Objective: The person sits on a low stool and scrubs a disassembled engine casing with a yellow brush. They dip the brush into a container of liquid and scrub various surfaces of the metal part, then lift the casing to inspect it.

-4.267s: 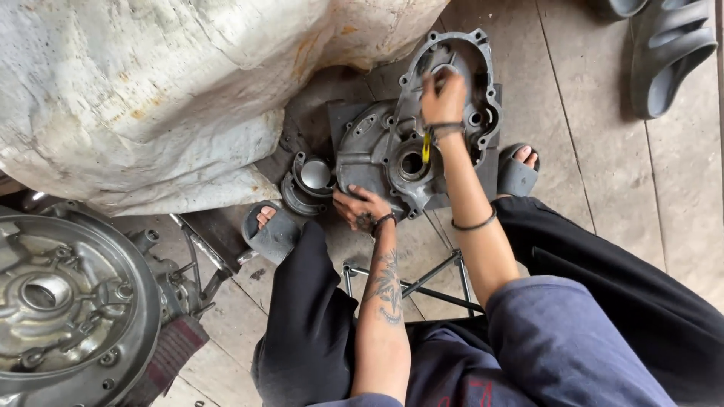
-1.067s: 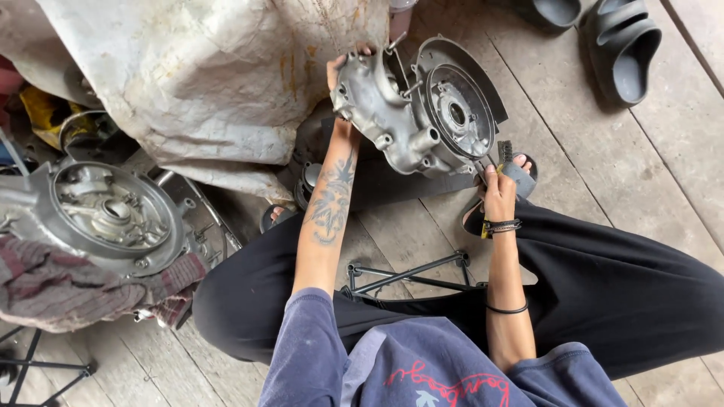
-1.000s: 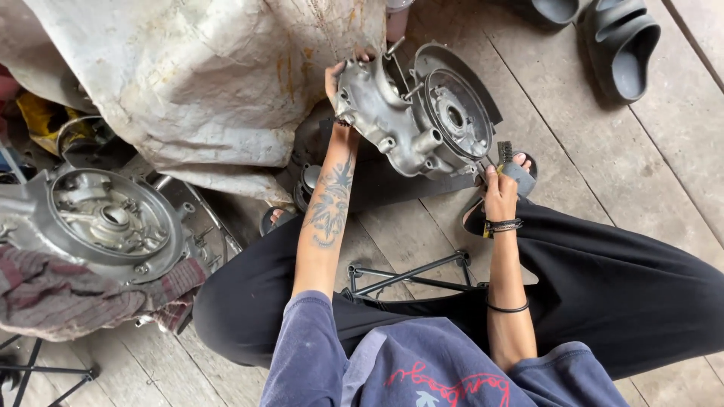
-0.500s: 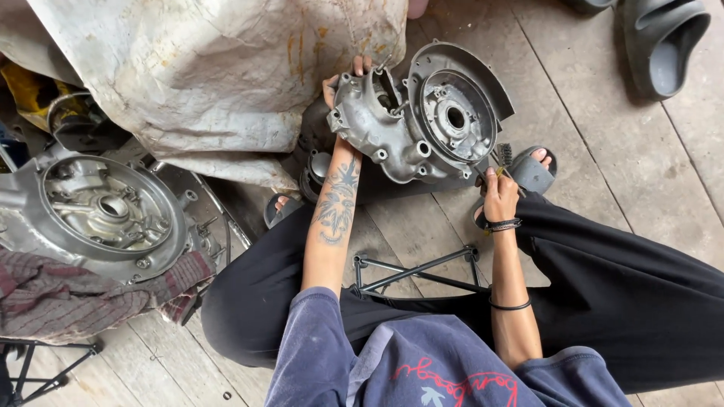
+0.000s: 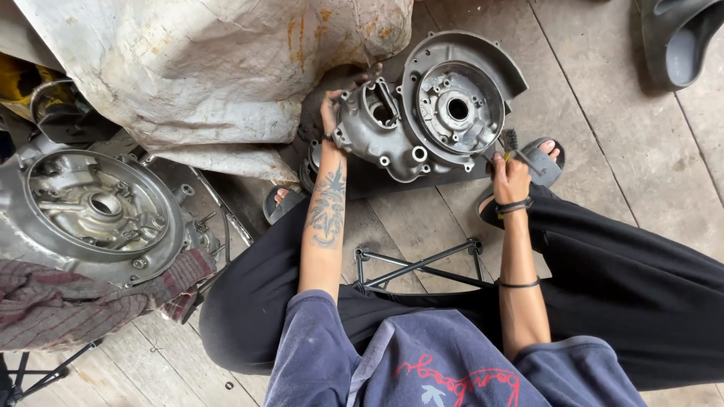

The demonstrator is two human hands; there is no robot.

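The left hand is closed around the left edge of a grey cast-metal engine casing with a round dished cover, its fingers wrapped over the rim beside the casing's open rectangular port. The casing is tipped up on edge, its round face with a central bore turned toward the camera, and its lower edge sits over a dark flat slab on the worn wooden plank floor, between the person's two feet in grey sandals. The right hand is curled shut around the handle of a small wire brush with a yellow grip, whose dark bristle head stands just beside the casing's lower right rim; whether the bristles touch the metal cannot be told. A dark band circles the right wrist. Behind the casing hangs a stained whitish tarpaulin. To the left, well apart, a second large silver engine housing rests on a dark red checked cloth. A thin black metal frame lies on the floor between the person's knees, and a grey rubber slipper sits at the upper right.
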